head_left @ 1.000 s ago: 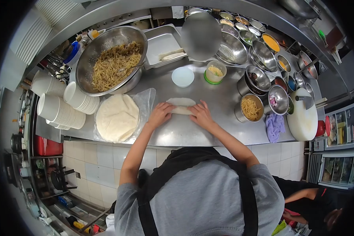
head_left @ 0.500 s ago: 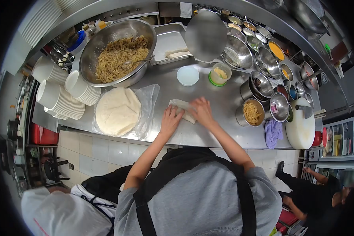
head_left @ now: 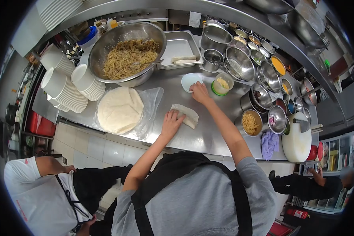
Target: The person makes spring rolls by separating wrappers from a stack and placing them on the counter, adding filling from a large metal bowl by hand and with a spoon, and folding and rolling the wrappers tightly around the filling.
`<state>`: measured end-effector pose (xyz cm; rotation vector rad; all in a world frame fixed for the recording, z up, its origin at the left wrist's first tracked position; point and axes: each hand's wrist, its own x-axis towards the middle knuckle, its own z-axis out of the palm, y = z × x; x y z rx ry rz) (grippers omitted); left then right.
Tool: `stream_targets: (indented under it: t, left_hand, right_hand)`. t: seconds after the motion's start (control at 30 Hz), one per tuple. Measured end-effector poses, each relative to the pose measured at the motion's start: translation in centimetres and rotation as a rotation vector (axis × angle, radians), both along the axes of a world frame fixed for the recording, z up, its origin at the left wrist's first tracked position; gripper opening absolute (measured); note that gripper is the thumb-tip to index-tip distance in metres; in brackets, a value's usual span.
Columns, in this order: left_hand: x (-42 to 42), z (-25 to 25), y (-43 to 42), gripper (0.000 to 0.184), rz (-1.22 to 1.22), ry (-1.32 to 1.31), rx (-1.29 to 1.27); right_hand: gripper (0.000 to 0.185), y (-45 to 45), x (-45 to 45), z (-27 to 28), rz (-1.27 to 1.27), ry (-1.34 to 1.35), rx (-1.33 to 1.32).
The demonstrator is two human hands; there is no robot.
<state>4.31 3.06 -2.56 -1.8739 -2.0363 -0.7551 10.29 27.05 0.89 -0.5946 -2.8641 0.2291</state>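
Observation:
My left hand (head_left: 171, 124) rests on the left end of a partly rolled wrapper (head_left: 189, 117) lying on the steel counter, its fingers bent over the dough. My right hand (head_left: 200, 92) is at the right rim of a small pale bowl (head_left: 188, 80), fingertips at its edge; whether they pinch anything is too small to tell. A round stack of flat wrappers (head_left: 120, 110) lies on a plastic sheet to the left. Two finished rolls (head_left: 184, 59) sit in a metal tray (head_left: 181, 41).
A big bowl of noodle-like filling (head_left: 129, 59) stands back left, beside stacked white tubs (head_left: 63, 88). A green-based cup (head_left: 222, 83), a pot of yellow strips (head_left: 250, 122) and several metal bowls stand right. Two other people are behind the counter's near edge, left (head_left: 47, 196) and right (head_left: 310, 187).
My right hand has left the wrapper and moved up to the small bowl. My left hand has stayed on the wrapper, which has turned askew. The person at left has come further into view.

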Motion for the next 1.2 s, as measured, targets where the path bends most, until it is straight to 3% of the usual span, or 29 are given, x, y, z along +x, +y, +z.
stream_targets:
  t: [0.1,0.2,0.3,0.4,0.6,0.7,0.8,0.9,1.0,1.1,1.2]
  left_hand:
    - [0.2,-0.1,-0.2,0.037,0.009,-0.064,-0.005]
    - [0.1,-0.3,-0.1,0.040,0.025,-0.086,-0.022]
    - [0.1,-0.8,-0.1,0.042,0.025,-0.057,-0.045]
    - [-0.2,-0.8,0.1,0.041,0.031,-0.055,-0.038]
    - [-0.1,-0.2,0.1,0.042,0.014,-0.025,-0.040]
    - [-0.1,-0.3,0.2,0.042,0.036,-0.007,-0.027]
    - [-0.1,-0.8,0.1,0.041,0.043,-0.009,-0.032]
    - [-0.1,-0.7,0.1,0.041,0.035,0.006,-0.045]
    - [0.0,-0.5,0.2,0.036,0.025,-0.012,-0.017]
    - [-0.2,-0.2,0.2,0.034,0.023,-0.016,-0.013]
    - [0.0,-0.2,-0.1,0.035,0.009,-0.029,-0.037]
  right_hand:
    - [0.015,-0.3,0.2,1.0,-0.014,0.133,-0.111]
    - [0.022,-4.0,1.7,1.2,0.340,-0.006,-0.364]
    - [0.037,-5.6,4.0,-2.0,0.532,-0.067,-0.205]
    - [0.046,-5.2,5.8,0.2,0.509,-0.340,-0.078]
    - [0.047,-5.2,2.6,-1.6,0.571,-0.209,-0.153]
    - [0.046,-4.1,5.3,-0.9,0.569,-0.287,-0.221]
    - [0.047,-4.3,4.2,-0.1,0.548,-0.334,-0.115]
    - [0.043,-4.8,3.2,-1.4,0.562,-0.169,-0.017]
    - [0.032,-4.3,5.1,0.8,0.473,-0.259,-0.050]
    - [0.023,-2.9,4.3,1.8,0.117,0.074,0.029]
    - [0.022,-0.9,2.5,1.3,0.098,0.258,0.025]
